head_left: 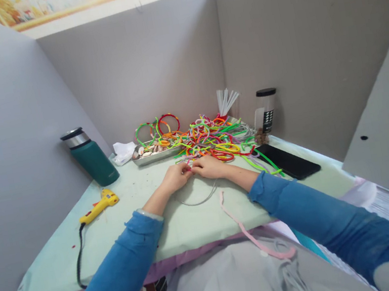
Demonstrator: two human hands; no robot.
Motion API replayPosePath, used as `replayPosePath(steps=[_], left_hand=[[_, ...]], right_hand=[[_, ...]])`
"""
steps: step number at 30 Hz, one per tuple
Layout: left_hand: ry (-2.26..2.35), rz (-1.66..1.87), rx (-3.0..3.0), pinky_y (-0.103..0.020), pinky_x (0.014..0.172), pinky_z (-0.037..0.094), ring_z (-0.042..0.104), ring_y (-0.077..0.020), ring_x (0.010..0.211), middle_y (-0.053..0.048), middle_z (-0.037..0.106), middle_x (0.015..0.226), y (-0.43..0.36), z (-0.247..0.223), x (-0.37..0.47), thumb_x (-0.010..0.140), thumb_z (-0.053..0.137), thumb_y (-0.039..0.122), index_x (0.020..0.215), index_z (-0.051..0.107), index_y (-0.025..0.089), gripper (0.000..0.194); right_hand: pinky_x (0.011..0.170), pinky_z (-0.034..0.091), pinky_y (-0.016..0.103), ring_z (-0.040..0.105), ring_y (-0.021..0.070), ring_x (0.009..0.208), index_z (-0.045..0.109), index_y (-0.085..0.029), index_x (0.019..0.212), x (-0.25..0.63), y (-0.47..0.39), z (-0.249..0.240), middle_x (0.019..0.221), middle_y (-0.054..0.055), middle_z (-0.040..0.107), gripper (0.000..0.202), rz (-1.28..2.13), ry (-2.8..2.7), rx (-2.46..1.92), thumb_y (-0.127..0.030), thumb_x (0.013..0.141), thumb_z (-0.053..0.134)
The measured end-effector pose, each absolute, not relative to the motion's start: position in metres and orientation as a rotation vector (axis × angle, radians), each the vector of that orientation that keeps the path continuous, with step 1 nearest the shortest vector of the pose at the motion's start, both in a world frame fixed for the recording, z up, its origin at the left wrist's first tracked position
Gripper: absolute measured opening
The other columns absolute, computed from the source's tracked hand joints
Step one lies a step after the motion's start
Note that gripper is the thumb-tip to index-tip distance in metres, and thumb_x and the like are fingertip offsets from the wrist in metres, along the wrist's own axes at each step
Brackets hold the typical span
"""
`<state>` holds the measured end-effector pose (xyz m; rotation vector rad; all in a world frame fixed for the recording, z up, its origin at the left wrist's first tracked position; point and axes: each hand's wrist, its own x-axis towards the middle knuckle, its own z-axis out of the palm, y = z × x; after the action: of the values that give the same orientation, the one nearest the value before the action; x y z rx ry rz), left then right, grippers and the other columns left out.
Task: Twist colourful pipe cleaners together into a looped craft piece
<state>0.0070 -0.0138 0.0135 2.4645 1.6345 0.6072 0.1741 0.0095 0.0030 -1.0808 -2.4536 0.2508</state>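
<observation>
Both hands narrowed to a pinch, fingertips almost meeting: left hand [176,177] and right hand [209,167] close on a small pink piece [188,169] between them, just in front of the coloured heap. Wrists low over the table [190,229], probably to steady the fine grip.

A thin grey hoop [199,204] lies below the hands, its near arc curving toward the body (far side hidden by the fingers; cannot tell whether it joins there). Hoop looks plain and bare along that arc; the pink piece is mostly covered, its shape unclear.

Near the right forearm, a pale pink strip [246,231], soft and fuzzy-looking, trails over the near edge.

Left: yellow glue gun [95,213] on its side, cord [80,258] running off the edge; apparently parked within left-hand reach, clear of the hoop.

Beyond: metal tray [159,158] of shells [146,150], and the heap of bright strips [211,137], seemingly pushed back to free working room. Black phone [289,161] to the right.
</observation>
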Motion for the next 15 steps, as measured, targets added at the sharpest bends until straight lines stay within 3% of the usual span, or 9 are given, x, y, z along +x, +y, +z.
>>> replayPosePath(steps=[15], left_hand=[[1.583,0.571,2.455,-0.023,0.062,0.041,0.057,-0.0152,0.064,-0.002,0.063,0.063,-0.0142,0.0139,0.0069,0.078,0.046,0.029,0.09,0.066,0.016,0.026]], right_hand=[[0.055,0.028,0.021,0.05,0.0121,0.065,0.066,-0.014,0.08,0.1738,0.0081,0.0049,0.078,0.005,0.065,0.032,0.252,-2.456,-1.071,-0.034,0.084,0.041]])
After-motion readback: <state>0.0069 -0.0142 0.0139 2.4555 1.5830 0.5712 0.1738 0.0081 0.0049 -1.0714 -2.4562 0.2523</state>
